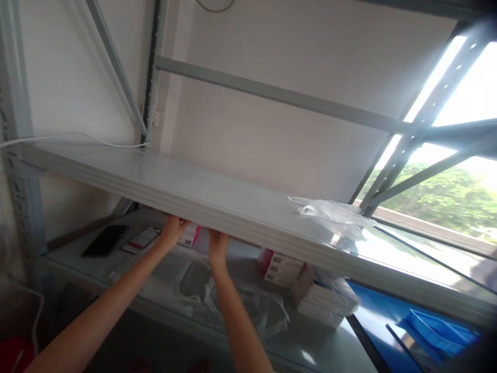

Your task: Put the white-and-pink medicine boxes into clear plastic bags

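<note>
Nearest, the person's forearms rise from 7 and 5 o'clock, taking the small white-and-pink box [188, 235] as the dial's centre, and pass over the lower shelf [70, 257], where clear plastic bags [267, 311] lie loose toward 5. The box sits beneath the upper shelf [209, 181], between the left hand [172, 231] at 9 and the right hand [218, 246] at 3. The left fingers bend inward by the box and the right ones curl up under the shelf edge; their tips are hidden, so one cannot tell whether either hand grips. The box looks like thin card, probably light, fairly stiff but crushable, best held flat-palmed by opposite sides; the bags would likely be slippery. The upper shelf's front rim hangs close over both wrists and limits lifting. A dark phone-like slab [103, 241] and a printed card [142, 240] bound the space at 9, stacked boxes [283, 268] at 4. More open room lies above the upper shelf, before the pale wall [272, 140] at 1.
</note>
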### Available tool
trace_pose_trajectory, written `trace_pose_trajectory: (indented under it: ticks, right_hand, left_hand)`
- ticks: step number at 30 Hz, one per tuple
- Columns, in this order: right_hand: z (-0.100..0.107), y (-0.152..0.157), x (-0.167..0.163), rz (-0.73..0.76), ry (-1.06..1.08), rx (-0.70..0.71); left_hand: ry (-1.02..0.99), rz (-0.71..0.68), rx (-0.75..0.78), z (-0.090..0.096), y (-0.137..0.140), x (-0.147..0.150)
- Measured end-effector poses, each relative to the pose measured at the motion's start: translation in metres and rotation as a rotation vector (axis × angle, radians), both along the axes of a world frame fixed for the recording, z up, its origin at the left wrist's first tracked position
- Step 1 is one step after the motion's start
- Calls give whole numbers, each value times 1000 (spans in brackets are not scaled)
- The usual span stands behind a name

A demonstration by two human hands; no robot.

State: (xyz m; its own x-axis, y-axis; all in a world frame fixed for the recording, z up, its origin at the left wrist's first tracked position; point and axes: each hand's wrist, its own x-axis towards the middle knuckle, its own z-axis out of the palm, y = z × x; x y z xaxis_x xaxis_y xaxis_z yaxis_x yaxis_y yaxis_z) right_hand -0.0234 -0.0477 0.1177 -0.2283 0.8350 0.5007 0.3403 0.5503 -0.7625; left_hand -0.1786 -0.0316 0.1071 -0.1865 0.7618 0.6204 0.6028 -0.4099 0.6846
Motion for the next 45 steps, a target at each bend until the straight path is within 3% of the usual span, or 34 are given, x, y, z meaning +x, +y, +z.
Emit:
trace_pose_trajectory:
  ticks: [3, 5, 8, 14, 20, 25, 34, 39, 45]
  right_hand:
    - [-15, -35, 30, -262, 167, -45]
    - [-25, -61, 52, -352, 228, -53]
    - [-37, -102, 86, -410, 225, -61]
    - [-62, -173, 157, -524, 175, -211]
    - [-94, -204, 212, -549, 132, -341]
    - [-95, -198, 219, -540, -28, -363]
    - [-91, -149, 212, -509, -129, -348]
    - [-96, -123, 218, -500, -202, -381]
    - [-104, -102, 226, -497, -320, -350]
  left_hand:
    - [-68, -3, 41, -5, -42, 29]
    - [-81, -43, 77, -8, -71, 48]
    - [-64, -142, 12, -15, -109, 73]
    - [20, -326, -220, -40, -160, 121]
    - [203, -437, -452, -68, -192, 160]
    - [267, -445, -502, -75, -186, 164]
    - [400, -403, -403, -51, -135, 159]
    - [388, -468, -408, -67, -105, 162]
    - [384, -534, -445, -97, -89, 164]
